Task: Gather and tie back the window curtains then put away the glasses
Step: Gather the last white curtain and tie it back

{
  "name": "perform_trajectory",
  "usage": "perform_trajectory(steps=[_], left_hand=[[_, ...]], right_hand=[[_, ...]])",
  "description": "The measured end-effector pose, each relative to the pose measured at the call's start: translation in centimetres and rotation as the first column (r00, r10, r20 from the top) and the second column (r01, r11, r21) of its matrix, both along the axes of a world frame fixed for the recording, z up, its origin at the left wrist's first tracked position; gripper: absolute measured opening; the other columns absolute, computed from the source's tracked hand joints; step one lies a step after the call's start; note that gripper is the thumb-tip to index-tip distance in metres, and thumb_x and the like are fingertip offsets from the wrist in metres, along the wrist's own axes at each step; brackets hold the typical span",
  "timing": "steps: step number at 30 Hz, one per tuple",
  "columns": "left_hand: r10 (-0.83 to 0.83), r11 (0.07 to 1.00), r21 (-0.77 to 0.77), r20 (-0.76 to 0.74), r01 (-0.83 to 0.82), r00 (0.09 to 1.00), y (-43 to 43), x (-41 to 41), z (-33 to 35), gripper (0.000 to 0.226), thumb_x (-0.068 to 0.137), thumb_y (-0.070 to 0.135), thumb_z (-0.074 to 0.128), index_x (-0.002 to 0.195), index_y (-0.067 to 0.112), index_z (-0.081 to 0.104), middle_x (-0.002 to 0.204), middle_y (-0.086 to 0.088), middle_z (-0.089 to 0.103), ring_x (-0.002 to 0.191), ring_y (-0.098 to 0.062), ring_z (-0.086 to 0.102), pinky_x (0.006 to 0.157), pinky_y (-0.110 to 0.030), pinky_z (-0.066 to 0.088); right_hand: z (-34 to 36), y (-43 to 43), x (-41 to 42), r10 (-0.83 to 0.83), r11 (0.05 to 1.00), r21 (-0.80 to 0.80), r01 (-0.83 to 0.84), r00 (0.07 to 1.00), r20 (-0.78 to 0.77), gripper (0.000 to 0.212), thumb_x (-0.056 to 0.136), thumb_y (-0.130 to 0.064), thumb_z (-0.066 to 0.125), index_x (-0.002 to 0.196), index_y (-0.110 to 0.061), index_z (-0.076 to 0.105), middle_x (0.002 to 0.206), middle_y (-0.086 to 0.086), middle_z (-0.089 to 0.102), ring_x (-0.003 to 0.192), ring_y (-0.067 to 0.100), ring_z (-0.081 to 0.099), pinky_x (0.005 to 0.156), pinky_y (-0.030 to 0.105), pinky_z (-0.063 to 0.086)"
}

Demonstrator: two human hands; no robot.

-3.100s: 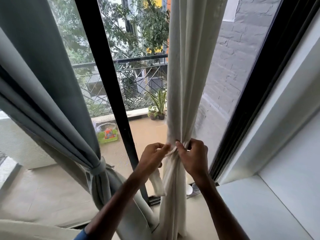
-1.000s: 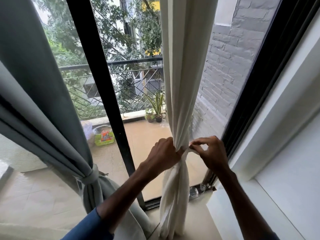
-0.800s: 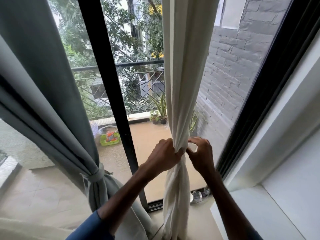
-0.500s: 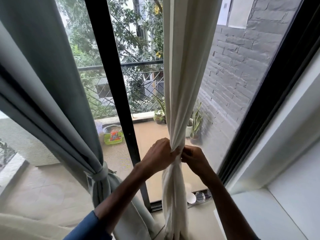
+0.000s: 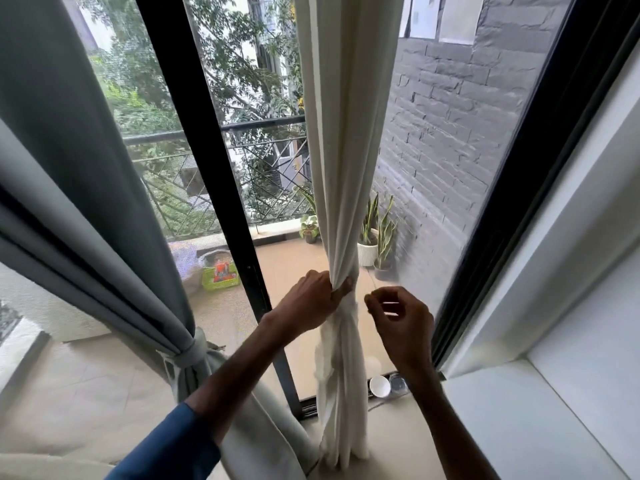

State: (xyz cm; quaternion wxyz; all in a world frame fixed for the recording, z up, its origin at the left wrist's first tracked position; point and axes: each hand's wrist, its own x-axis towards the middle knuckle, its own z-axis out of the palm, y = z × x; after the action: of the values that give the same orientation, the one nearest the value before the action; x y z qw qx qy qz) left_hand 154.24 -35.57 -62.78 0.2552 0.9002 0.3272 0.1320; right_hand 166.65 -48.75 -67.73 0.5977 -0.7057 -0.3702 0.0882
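Head view, angled down at a tall window.

Cream curtain (image 5: pixel 343 133): at the centre of the glass, right of the black mullion (image 5: pixel 207 168). Gathered into a narrow bunch at hand height, twisted below the gather, lower end on the floor. Presence of a tie band at the gather: not determinable.

Left hand (image 5: pixel 310 297): clamped round the gather from the left, fingers curled into the fabric, thumb tip on the front of the bunch. Blue sleeve (image 5: pixel 173 448) on the forearm.

Right hand (image 5: pixel 398 318): just right of the bunch, clear of the fabric. Fingers curled, thumb and index tips pinched together, no held item discernible.

Hands apart, cream bunch between them.

Grey curtain (image 5: pixel 86 168): left of the mullion, drawn aside and bound low down by a grey band (image 5: pixel 188 353).

Glasses (image 5: pixel 379 386): two, side by side on the floor against the window track, just right of the cream curtain's lower part and under the right forearm. One white inside, one clear.

White ledge (image 5: pixel 519 427): lower right, beside the glasses.

Outside the pane: railing (image 5: pixel 263 123), potted plants (image 5: pixel 369 237), green basket (image 5: pixel 221 277), grey brick wall (image 5: pixel 450 133).
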Motion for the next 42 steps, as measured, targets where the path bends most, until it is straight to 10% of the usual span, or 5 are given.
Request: perform_trajectory(steps=[4,12,21,28,42], left_hand=[[0.015,1.0,-0.027,0.027,-0.014,1.0,-0.4,0.4,0.2,0.05,0.1,0.054,0.038,0.096,0.01,0.06,0.076,-0.008,0.066,0.063,-0.026,0.065,0.061,-0.044,0.055],[0.067,0.998,-0.017,0.018,-0.067,0.998,-1.0,0.8,0.3,0.046,0.101,0.049,0.038,0.097,0.008,0.058,0.08,-0.011,0.065,0.065,-0.028,0.064,0.063,-0.047,0.055],[0.075,0.997,-0.001,-0.035,-0.075,0.997,-1.8,0.2,0.1,0.048,0.098,0.058,0.036,0.095,0.015,0.055,0.075,-0.006,0.068,0.056,-0.024,0.068,0.053,-0.046,0.057],[0.141,0.973,0.198,-0.102,-0.119,0.985,-2.1,0.7,-0.4,0.05,0.099,0.058,0.029,0.091,0.016,0.055,0.074,-0.004,0.063,0.061,-0.026,0.062,0.061,-0.044,0.057],[0.207,0.978,0.004,-0.008,-0.207,0.978,0.2,0.6,-1.2,0.041,0.098,0.052,0.04,0.093,0.014,0.055,0.09,-0.012,0.066,0.079,-0.036,0.062,0.069,-0.046,0.055]], right_hand=[[0.6,-1.0,-3.4,0.24,0.968,-0.07,-0.243,0.97,-0.048,0.015,0.084,-0.035,0.082,0.089,-0.021,0.079,0.079,-0.012,0.077,0.073,0.002,0.074,0.068,0.023,0.06],[-1.6,0.1,-4.6,0.092,0.979,-0.174,-0.107,0.992,-0.09,0.029,0.083,-0.049,0.077,0.097,-0.024,0.079,0.083,-0.018,0.077,0.076,-0.007,0.071,0.073,0.022,0.056],[-1.0,-1.1,-4.3,0.231,0.958,0.044,-0.282,0.676,-0.7,0.01,0.079,-0.018,0.086,0.086,-0.013,0.083,0.088,0.007,0.079,0.078,0.013,0.071,0.07,0.022,0.055],[-1.3,-0.8,-4.4,0.126,0.976,-0.138,-0.171,0.95,-0.285,0.01,0.073,-0.023,0.086,0.076,-0.02,0.077,0.066,-0.007,0.073,0.058,0.006,0.064,0.063,0.031,0.055],[0.2,-2.8,0.4,0.248,0.929,-0.259,-0.264,0.964,-0.092,0.012,0.081,-0.026,0.085,0.09,-0.019,0.083,0.056,-0.027,0.065,0.043,-0.005,0.053,0.048,0.008,0.036]])
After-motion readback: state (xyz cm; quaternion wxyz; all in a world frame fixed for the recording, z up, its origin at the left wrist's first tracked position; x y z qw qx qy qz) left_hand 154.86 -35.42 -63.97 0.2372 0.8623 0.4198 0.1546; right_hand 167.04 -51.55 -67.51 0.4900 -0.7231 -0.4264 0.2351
